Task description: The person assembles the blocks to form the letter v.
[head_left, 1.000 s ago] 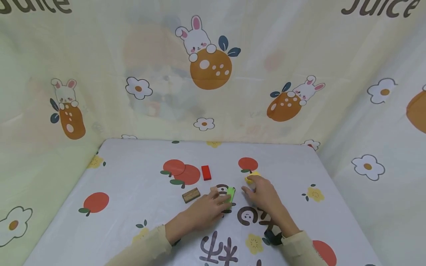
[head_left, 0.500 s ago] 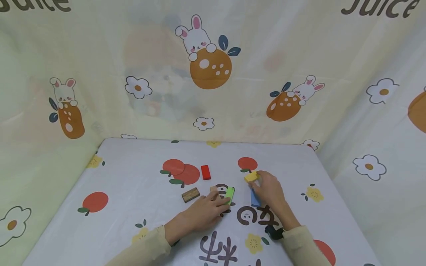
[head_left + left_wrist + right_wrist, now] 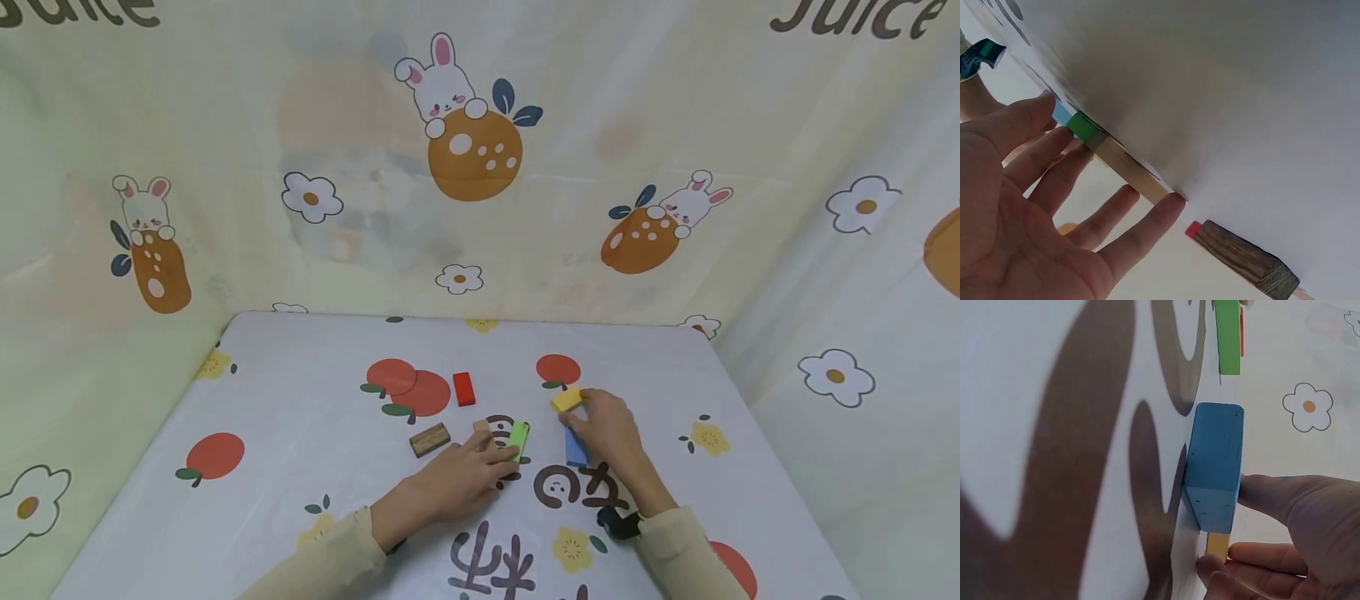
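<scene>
My left hand [image 3: 461, 479] lies over a green block [image 3: 518, 435] and a light wooden block [image 3: 482, 427]. Its fingers are spread and only slightly bent, with fingertips at the two blocks, as the left wrist view shows. A yellow block [image 3: 567, 399] sits between the thumb and fingertips of my right hand [image 3: 611, 425], which pinches it. Just nearer to me lies a blue block [image 3: 575, 447], partly hidden by that hand. In the right wrist view the thumb passes behind the blue block [image 3: 1214, 462]; whether it touches is unclear. The yellow block [image 3: 1217, 545] shows beyond.
A dark brown wooden block [image 3: 430, 440] lies left of my left hand. Farther back is a red block [image 3: 464, 389]. The table's white cloth [image 3: 300, 383] carries printed fruit, flowers and lettering. Printed curtains [image 3: 360, 250] stand behind and at both sides.
My right hand has shifted slightly right, and the yellow and blue blocks show more than before. In the last half second almost nothing has moved. The left hand stays nearly in place.
</scene>
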`<state>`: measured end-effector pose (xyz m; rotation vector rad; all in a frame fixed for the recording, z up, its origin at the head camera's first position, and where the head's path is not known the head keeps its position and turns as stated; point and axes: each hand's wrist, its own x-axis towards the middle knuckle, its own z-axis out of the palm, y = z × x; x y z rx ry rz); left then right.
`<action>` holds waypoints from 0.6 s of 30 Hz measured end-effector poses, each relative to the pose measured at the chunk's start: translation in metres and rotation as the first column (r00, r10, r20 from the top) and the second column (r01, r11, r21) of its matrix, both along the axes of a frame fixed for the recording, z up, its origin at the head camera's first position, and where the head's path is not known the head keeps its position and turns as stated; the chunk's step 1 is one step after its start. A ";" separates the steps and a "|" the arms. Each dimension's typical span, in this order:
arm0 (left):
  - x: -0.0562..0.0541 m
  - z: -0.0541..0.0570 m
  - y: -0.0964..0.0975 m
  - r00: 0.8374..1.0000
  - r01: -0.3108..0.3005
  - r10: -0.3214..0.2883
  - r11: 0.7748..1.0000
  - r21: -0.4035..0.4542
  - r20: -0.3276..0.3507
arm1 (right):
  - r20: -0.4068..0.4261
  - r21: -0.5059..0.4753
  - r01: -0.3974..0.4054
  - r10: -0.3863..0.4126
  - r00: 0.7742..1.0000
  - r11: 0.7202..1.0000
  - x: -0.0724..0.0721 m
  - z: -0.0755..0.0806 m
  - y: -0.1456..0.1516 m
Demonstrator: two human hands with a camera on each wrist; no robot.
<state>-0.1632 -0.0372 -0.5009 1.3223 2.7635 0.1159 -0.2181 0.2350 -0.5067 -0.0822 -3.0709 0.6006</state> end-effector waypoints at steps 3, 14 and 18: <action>0.000 0.001 0.000 1.000 -0.002 0.002 1.000 0.002 0.002 | 0.001 0.008 -0.003 0.003 1.000 1.000 -0.001 0.000 0.000; -0.001 -0.001 0.000 1.000 -0.005 0.005 1.000 0.004 0.000 | 0.003 0.015 0.015 -0.015 1.000 1.000 0.000 0.000 -0.002; -0.001 -0.001 0.000 1.000 -0.009 0.009 1.000 0.002 0.003 | -0.005 0.019 0.007 -0.007 1.000 1.000 -0.001 -0.001 -0.002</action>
